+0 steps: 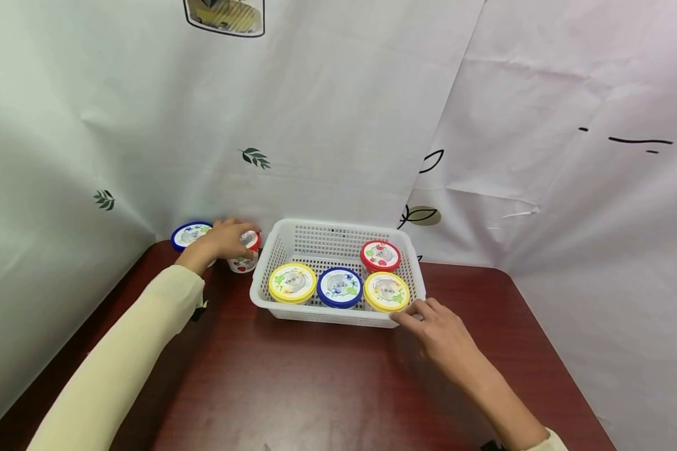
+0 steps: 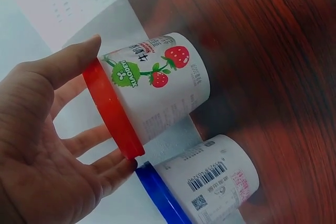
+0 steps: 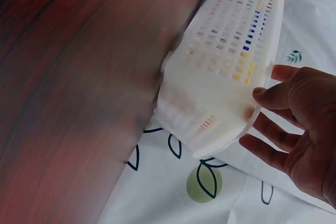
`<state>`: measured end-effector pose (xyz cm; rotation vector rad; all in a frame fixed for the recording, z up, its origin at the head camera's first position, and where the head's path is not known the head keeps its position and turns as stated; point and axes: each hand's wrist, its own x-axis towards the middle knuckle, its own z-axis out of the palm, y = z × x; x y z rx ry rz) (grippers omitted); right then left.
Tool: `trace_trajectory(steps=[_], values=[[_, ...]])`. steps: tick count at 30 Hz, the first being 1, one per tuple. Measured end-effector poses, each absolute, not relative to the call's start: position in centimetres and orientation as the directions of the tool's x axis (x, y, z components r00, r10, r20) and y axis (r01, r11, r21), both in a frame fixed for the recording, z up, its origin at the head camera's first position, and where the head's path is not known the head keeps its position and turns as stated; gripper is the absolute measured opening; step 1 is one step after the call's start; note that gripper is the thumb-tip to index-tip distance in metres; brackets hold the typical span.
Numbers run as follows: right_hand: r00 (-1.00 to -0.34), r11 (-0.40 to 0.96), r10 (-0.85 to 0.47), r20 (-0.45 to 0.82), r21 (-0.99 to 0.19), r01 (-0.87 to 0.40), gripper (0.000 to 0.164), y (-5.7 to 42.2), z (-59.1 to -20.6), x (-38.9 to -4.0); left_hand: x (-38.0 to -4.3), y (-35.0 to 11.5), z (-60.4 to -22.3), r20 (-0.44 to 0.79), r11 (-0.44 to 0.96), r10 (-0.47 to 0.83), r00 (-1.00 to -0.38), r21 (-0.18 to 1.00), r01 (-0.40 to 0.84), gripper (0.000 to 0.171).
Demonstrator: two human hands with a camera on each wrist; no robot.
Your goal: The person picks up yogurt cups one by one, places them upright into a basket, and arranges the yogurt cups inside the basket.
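Note:
My left hand (image 1: 225, 238) holds a strawberry cup with a red lid (image 2: 113, 108), its thumb and fingers round the lid. The cup (image 2: 163, 82) is white with printed strawberries. Close beside it is a blue-lidded cup (image 2: 210, 177), partly hidden by the hand in the head view. My right hand (image 1: 437, 332) grips the front right corner of the white plastic basket (image 3: 210, 82), thumb on the outer side of the rim. Inside the basket are two yellow-lidded cups (image 1: 292, 283), a blue-lidded cup (image 1: 340, 287) and a red-lidded cup (image 1: 380, 256).
The basket stands near the back of a dark red wooden table (image 1: 316, 382). A pale patterned cloth (image 1: 338, 125) hangs behind the table and along its sides. At the table's back left corner stand the two cups outside the basket.

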<state>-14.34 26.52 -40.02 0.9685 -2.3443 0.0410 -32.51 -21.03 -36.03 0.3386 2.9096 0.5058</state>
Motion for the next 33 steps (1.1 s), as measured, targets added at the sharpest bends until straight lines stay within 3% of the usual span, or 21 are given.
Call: trace_trajectory(steps=[22, 33], values=[[-0.531, 0.726, -0.632, 0.565, 0.192, -0.660, 0.069, 26.3, -40.1, -14.3, -32.1, -20.5, -36.0, -0.113, 0.923, 0.176, -0.978, 0.365, 0.124, 0.083], [-0.548, 0.733, -0.629, 0.552, 0.188, -0.653, 0.069, 26.3, -39.9, -14.2, -31.7, -20.0, -35.2, -0.061, 0.918, 0.166, -0.984, 0.373, 0.131, 0.086]])
